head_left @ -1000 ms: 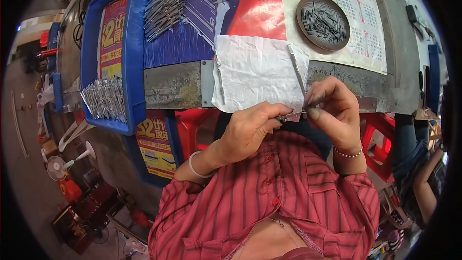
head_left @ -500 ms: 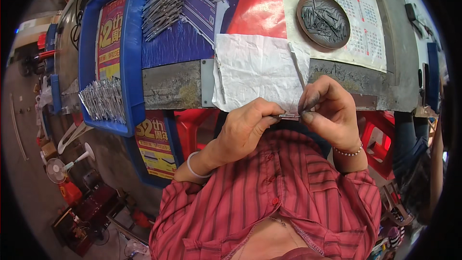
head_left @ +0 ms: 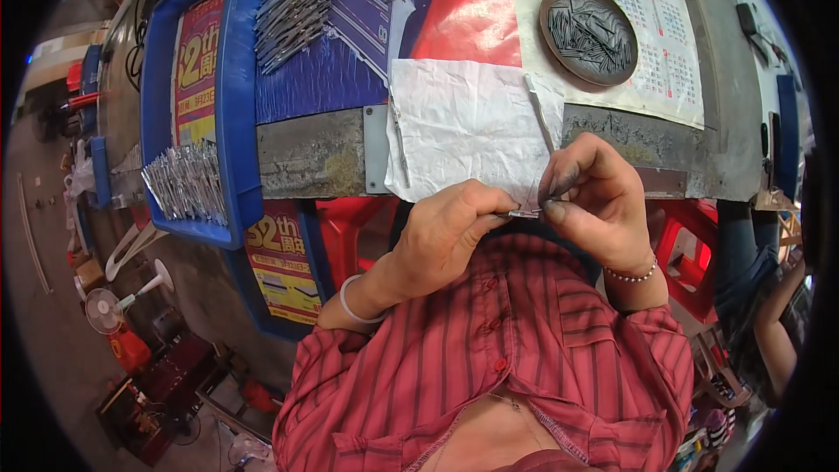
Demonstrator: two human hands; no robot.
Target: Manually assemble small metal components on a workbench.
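Bench edge (head_left: 315, 153) just ahead; both hands' (head_left: 450, 236) grip clamped on small metal piece (head_left: 524, 212)

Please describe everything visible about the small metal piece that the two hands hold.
The small metal piece is thin, flat and silvery-grey, lying roughly level. The left hand pinches its left end, the right hand its right end, with darkened fingertips. It sits close in front of the table edge, just below the crumpled white paper. Finer details are too small to tell.
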